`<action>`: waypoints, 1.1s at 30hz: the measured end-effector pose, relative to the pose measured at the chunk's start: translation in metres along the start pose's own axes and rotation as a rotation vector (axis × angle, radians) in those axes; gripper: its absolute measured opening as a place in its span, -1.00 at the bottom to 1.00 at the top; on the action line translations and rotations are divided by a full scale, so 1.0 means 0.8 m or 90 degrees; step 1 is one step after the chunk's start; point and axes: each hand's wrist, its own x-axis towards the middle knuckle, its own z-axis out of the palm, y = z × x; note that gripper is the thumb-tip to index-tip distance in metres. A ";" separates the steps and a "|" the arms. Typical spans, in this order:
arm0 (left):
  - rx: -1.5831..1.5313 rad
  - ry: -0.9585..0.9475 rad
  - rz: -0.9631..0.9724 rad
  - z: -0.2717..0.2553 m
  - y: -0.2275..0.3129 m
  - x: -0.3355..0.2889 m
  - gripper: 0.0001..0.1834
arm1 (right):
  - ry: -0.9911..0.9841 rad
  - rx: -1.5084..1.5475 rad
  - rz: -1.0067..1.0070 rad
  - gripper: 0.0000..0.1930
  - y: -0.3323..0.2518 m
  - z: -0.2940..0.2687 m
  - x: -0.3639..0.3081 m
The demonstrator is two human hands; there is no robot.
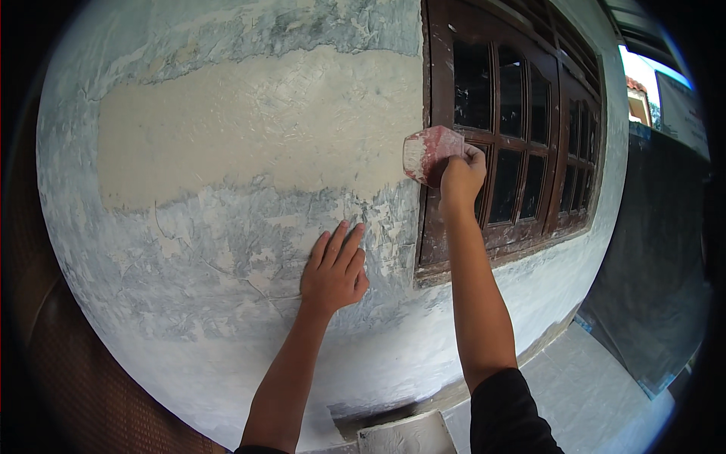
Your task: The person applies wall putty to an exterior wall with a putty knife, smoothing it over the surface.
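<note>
I have one fisheye view from the wearer's head, facing straight and close at a patched plaster wall (227, 136) with a brown window frame (522, 129) to its right, both forearms entering from the lower edge, straight lines bowing toward the rim.

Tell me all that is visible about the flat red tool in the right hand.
The scraper is a thin flat blade, reddish and smeared with pale filler, whitest along its left edge. It looks like plastic, with a roughly trapezoid shape. The right hand grips its right side with closed fingers, holding it upright at the wall's edge beside the dark wooden window frame. Whether the blade touches the wall cannot be told.
</note>
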 end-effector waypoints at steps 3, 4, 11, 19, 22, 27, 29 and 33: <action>-0.013 0.025 0.005 0.004 0.000 -0.001 -0.81 | 0.069 0.032 0.078 -0.69 0.003 -0.027 0.027; -0.009 0.024 0.006 0.005 0.000 -0.002 -0.81 | 0.066 0.068 0.086 -0.69 0.005 -0.033 0.030; -0.012 0.021 0.010 0.004 0.000 0.000 -0.81 | -0.030 -0.033 -0.005 -0.69 0.000 -0.020 0.007; -0.014 0.017 0.005 0.003 0.001 -0.002 -0.81 | -0.052 0.003 -0.051 -0.71 0.001 -0.020 -0.003; -0.014 0.026 0.012 0.003 0.003 0.002 -0.81 | 0.056 -0.043 0.020 -0.72 0.027 -0.043 0.025; -0.014 0.016 0.002 0.002 0.000 -0.001 -0.81 | -0.073 0.018 -0.073 -0.72 -0.002 -0.012 -0.017; -0.016 0.017 0.002 0.001 0.001 -0.002 -0.81 | -0.103 -0.103 -0.116 -0.70 -0.014 0.003 -0.025; -0.019 0.027 0.007 0.004 0.003 0.001 -0.81 | 0.040 0.006 0.030 -0.69 0.007 -0.026 0.013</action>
